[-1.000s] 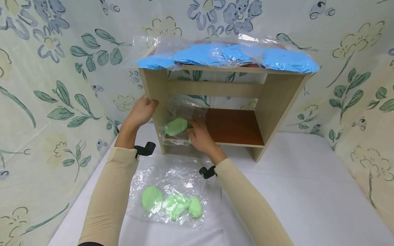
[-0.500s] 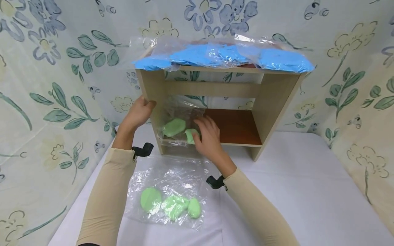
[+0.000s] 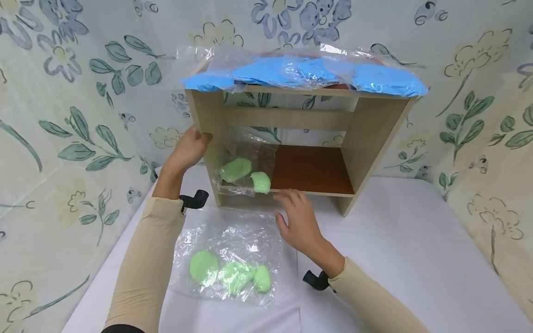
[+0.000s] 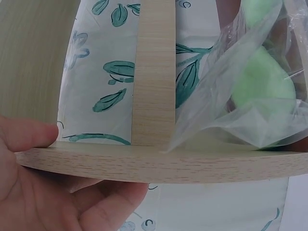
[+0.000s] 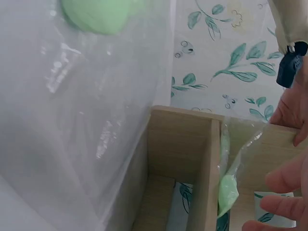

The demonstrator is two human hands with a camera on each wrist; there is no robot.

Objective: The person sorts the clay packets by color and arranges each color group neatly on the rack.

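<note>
My left hand (image 3: 189,150) grips the left side panel (image 4: 159,164) of a small wooden shelf unit, thumb on the inner face and fingers on the outer. On the reddish-brown lower shelf (image 3: 312,171), at its left end, lies a clear plastic bag (image 3: 250,148) with green lumps (image 3: 236,170) in it; one green lump (image 3: 261,182) hangs over the front edge. Just in front of that edge, to the right of the bag, my right hand (image 3: 300,224) is held with loosely spread fingers and nothing in them. In the right wrist view its fingers (image 5: 284,204) are apart from the bag.
Bags of blue material (image 3: 308,74) lie along the top of the unit. A second clear bag (image 3: 233,231) with green lumps lies on the white-covered table (image 3: 408,240) in front. Flower-patterned cloth (image 3: 79,185) stands behind and at both sides.
My right hand has let go of the bag's green lump and drawn back toward me and to the right. The lump now droops over the shelf edge. My left hand keeps its hold.
</note>
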